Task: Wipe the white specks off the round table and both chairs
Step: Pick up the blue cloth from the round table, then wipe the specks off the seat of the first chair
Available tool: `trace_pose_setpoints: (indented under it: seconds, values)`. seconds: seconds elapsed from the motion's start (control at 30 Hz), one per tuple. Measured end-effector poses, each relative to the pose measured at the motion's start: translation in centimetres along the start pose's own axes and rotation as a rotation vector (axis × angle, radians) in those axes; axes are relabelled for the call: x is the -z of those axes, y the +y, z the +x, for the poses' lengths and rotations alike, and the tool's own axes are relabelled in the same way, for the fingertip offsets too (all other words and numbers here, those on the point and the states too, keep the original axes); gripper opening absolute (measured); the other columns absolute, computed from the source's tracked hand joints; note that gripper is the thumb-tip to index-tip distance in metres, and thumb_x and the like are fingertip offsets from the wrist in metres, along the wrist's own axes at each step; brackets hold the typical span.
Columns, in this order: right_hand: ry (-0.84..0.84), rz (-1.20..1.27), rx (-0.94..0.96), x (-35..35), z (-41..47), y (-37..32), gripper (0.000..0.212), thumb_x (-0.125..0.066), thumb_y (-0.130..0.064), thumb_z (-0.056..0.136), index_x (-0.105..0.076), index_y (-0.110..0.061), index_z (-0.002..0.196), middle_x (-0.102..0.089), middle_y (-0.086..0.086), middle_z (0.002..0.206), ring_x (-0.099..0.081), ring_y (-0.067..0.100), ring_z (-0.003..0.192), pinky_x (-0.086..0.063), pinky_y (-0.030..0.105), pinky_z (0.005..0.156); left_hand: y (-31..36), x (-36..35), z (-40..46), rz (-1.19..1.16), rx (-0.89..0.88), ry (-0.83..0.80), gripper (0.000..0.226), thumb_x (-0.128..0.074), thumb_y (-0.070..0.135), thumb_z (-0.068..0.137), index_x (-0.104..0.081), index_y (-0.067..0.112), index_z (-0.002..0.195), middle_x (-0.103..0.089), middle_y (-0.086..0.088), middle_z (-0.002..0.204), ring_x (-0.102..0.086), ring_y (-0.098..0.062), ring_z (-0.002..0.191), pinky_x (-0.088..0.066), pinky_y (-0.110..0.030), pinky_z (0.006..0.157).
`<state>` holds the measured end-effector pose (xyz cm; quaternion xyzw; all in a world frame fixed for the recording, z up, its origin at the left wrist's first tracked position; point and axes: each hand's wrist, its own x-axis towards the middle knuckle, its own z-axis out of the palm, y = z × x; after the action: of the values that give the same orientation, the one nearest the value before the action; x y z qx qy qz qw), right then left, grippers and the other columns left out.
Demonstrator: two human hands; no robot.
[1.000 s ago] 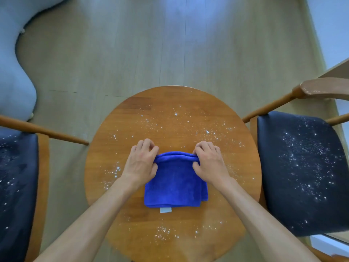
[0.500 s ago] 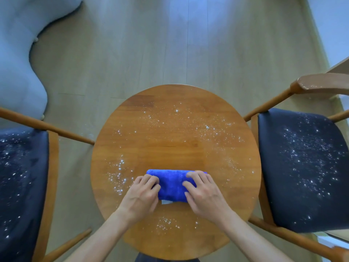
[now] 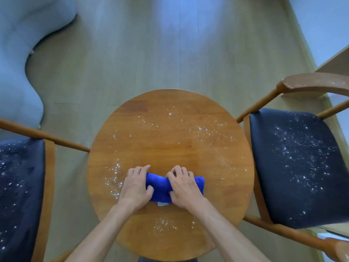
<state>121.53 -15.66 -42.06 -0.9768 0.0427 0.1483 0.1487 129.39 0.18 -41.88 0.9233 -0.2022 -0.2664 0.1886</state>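
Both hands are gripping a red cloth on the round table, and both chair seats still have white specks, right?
Not quite: the cloth is blue, not red, as the head view shows. The rest holds: the left hand and right hand grip it on the table, and both the left seat and right seat carry white specks.

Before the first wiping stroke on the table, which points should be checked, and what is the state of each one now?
1. Blue cloth folded into a compact pad: ok.
2. Cloth lying on the round table: ok.
3. Left hand grips the cloth: ok.
4. Right hand grips the cloth: ok.
5. Table free of white specks: not ok; specks lie left of the cloth, beyond it, and near the front edge.
6. Right chair seat and left chair seat clean: not ok, both speckled.
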Motion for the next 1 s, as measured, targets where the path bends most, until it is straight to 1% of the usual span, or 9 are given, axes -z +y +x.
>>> trace_pose_setpoints:
  seconds: [0.13, 0.23, 0.4, 0.57, 0.7, 0.77, 0.83, 0.93, 1.0]
  values:
    - [-0.006, 0.150, -0.068, 1.4, -2.5, 0.2, 0.033, -0.051, -0.012, 0.081, -0.050, -0.015, 0.114, -0.052, 0.003, 0.107, -0.054, 0.028, 0.091, -0.039, 0.037, 0.076, 1.5, 1.7, -0.4, -0.312, 0.052, -0.125, 0.038, -0.053, 0.023, 0.063, -0.051, 0.031, 0.101, -0.051, 0.013, 0.110, -0.044, -0.013, 0.104, -0.042, -0.026, 0.084]
    - [0.012, 0.328, -0.169, 3.8, -4.8, 1.3, 0.033, -0.049, -0.016, 0.088, -0.047, -0.018, 0.121, -0.050, -0.002, 0.116, -0.052, 0.023, 0.099, -0.041, 0.037, 0.086, 4.5, 3.2, 0.2, -0.502, 0.075, -0.168, 0.034, -0.061, 0.011, 0.069, -0.053, 0.031, 0.096, -0.061, 0.012, 0.101, -0.057, -0.014, 0.095, -0.047, -0.025, 0.068]
    - [0.170, 0.714, -0.387, 9.3, -9.5, 5.6, 0.028, -0.053, -0.020, 0.089, -0.050, -0.026, 0.116, -0.054, -0.007, 0.111, -0.055, 0.015, 0.095, -0.046, 0.034, 0.084, 13.3, 4.6, 1.6, -0.772, 0.074, -0.327, 0.055, -0.072, 0.037, 0.055, -0.060, 0.024, 0.107, -0.065, 0.003, 0.108, -0.059, -0.015, 0.104, -0.047, -0.027, 0.080]
    - [0.368, 0.920, -0.502, 15.0, -15.2, 12.5, 0.027, -0.058, -0.017, 0.088, -0.054, -0.033, 0.110, -0.061, -0.016, 0.106, -0.057, 0.002, 0.096, -0.048, 0.024, 0.081, 25.3, 3.5, 1.9, -0.852, 0.046, -0.411, 0.070, -0.078, 0.048, 0.044, -0.051, 0.010, 0.095, -0.058, -0.007, 0.090, -0.053, -0.022, 0.087, -0.039, -0.035, 0.080]
    - [0.498, 0.942, -0.574, 17.7, -19.9, 19.8, 0.040, -0.059, -0.014, 0.089, -0.045, -0.047, 0.107, -0.060, -0.017, 0.109, -0.057, 0.000, 0.098, -0.044, 0.021, 0.080, 35.1, 0.9, 1.1, -0.824, -0.033, -0.373, 0.057, -0.082, 0.034, 0.053, -0.055, 0.014, 0.098, -0.067, -0.011, 0.091, -0.062, -0.025, 0.086, -0.052, -0.043, 0.080]
    - [0.532, 0.913, -0.569, 18.2, -22.0, 23.5, 0.051, -0.058, -0.016, 0.091, -0.039, -0.045, 0.129, -0.055, -0.016, 0.122, -0.055, 0.002, 0.107, -0.045, 0.024, 0.088, 39.8, -1.1, 0.5, -0.815, -0.038, -0.330, 0.034, -0.078, 0.020, 0.072, -0.056, 0.014, 0.097, -0.068, -0.014, 0.094, -0.066, -0.026, 0.088, -0.056, -0.042, 0.077]
    - [0.535, 0.843, -0.514, 18.2, -24.0, 26.7, 0.067, -0.059, -0.023, 0.093, -0.022, -0.041, 0.147, -0.039, -0.017, 0.137, -0.049, 0.001, 0.115, -0.045, 0.024, 0.094, 43.9, -3.2, 0.1, -0.840, -0.006, -0.269, 0.019, -0.069, 0.014, 0.084, -0.056, 0.014, 0.097, -0.067, -0.014, 0.098, -0.066, -0.026, 0.092, -0.059, -0.043, 0.074]
    - [0.526, 0.622, -0.429, 17.8, -26.2, 30.2, 0.082, -0.063, -0.044, 0.087, -0.007, -0.049, 0.147, -0.014, -0.013, 0.152, -0.040, 0.008, 0.128, -0.049, 0.032, 0.097, 48.9, -5.9, -0.2, -0.833, 0.057, -0.204, 0.015, -0.064, 0.019, 0.087, -0.055, 0.017, 0.099, -0.065, -0.007, 0.101, -0.064, -0.024, 0.095, -0.059, -0.049, 0.075]
    - [0.491, 0.473, -0.408, 17.0, -26.8, 32.0, 0.089, -0.063, -0.056, 0.081, -0.003, -0.049, 0.146, -0.002, -0.005, 0.158, -0.026, 0.016, 0.139, -0.041, 0.036, 0.107, 51.0, -7.2, -0.1, -0.820, 0.092, -0.197, 0.017, -0.063, 0.022, 0.088, -0.053, 0.016, 0.100, -0.063, -0.006, 0.100, -0.063, -0.022, 0.092, -0.060, -0.044, 0.071]
